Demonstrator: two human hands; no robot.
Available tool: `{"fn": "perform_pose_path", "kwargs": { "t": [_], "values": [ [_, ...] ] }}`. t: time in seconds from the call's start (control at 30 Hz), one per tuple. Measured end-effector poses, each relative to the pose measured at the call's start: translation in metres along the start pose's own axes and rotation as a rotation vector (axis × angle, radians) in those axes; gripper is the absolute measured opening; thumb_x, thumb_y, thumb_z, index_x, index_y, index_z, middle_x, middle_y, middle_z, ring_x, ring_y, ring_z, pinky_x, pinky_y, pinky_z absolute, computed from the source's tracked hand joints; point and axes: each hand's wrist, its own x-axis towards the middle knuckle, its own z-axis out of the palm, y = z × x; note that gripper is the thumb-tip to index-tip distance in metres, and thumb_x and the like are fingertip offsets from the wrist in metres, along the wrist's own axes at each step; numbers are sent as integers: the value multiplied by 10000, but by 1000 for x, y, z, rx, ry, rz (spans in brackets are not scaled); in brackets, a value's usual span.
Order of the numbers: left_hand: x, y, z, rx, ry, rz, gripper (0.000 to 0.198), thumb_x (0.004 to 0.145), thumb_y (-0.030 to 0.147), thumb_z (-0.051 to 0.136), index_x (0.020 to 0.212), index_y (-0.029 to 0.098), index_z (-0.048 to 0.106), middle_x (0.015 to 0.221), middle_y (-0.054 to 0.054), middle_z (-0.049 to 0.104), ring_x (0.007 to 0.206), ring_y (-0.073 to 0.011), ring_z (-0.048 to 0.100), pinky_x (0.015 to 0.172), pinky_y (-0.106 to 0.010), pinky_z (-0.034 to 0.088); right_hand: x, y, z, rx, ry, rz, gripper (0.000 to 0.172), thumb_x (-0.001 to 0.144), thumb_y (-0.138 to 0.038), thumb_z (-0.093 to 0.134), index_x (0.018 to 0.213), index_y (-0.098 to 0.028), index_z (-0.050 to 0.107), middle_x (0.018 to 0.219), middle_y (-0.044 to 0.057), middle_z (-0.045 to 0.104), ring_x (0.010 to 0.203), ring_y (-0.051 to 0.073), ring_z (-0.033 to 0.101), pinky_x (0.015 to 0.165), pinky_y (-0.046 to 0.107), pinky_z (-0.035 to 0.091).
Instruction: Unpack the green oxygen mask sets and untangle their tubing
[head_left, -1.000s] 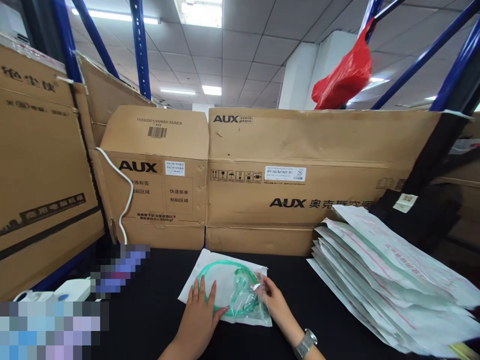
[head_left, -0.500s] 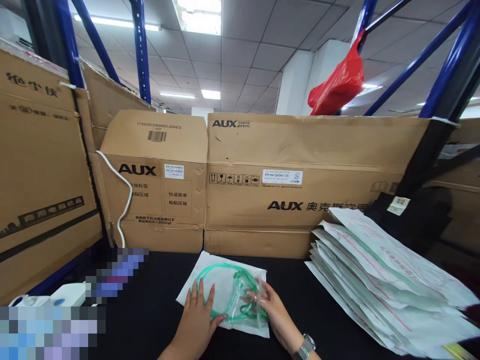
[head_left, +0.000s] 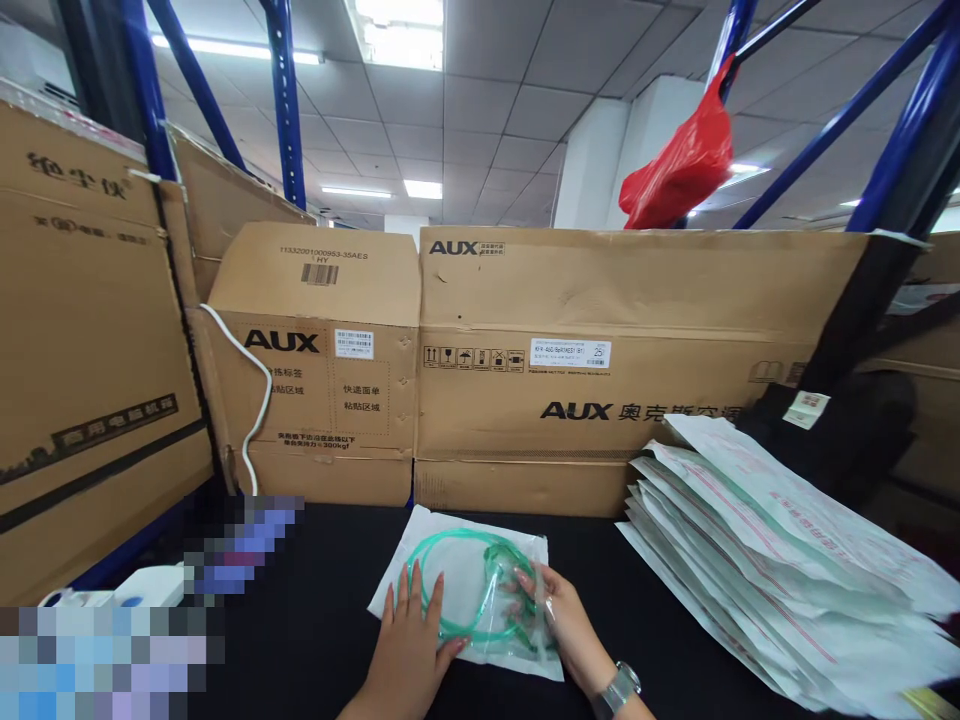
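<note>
A flat pouch, white behind and clear in front, lies on the black table surface in front of me. Inside it are a loop of green tubing and a crumpled, see-through green piece that looks like an oxygen mask. My left hand rests on the pouch's left part, fingers spread and pressing it down. At the right end, my right hand has its fingertips under the clear film, closed around the right side of the green mask. The film partly blurs those fingertips. A metal-band watch is on my right wrist.
A stack of white printed envelopes stands to the right. Cardboard panels wall off the back and left. A white cable hangs at left, above a white device and blurred-out items. A red bag hangs overhead.
The pouch and both hands sit slightly further right in view. The right hand's fingertips have shifted a little under the film; the left hand stays flat on the pouch.
</note>
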Motion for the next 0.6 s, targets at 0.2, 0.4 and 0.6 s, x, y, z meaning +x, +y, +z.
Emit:
{"fn": "perform_pose_path", "kwargs": {
  "t": [0.2, 0.4, 0.6],
  "values": [
    [-6, 17, -17, -50, -164, -14, 660, 839, 581, 257, 1373, 195, 223, 1436, -170, 176, 1323, -298, 170, 1019, -584, 191, 10, -10, -23, 19, 110, -35, 320, 575, -426, 725, 726, -151, 661, 636, 31, 638, 477, 119, 523, 468, 235, 413],
    [-9, 22, -30, -106, -257, 6, 653, 845, 553, 255, 1379, 182, 211, 1441, -143, 167, 1331, -270, 173, 1028, -603, 117, 12, -17, -38, 36, 193, -36, 275, 531, -357, 733, 715, -162, 672, 587, 27, 636, 537, 174, 576, 506, 268, 439],
    [-13, 30, -37, -118, -304, -4, 720, 834, 570, 234, 1379, 101, 205, 1433, -157, 196, 1327, -284, 206, 1034, -601, 123, 16, -19, -55, 96, 301, -34, 244, 510, -284, 735, 706, -158, 663, 441, -27, 532, 417, 125, 481, 413, 240, 381]
  ]
}}
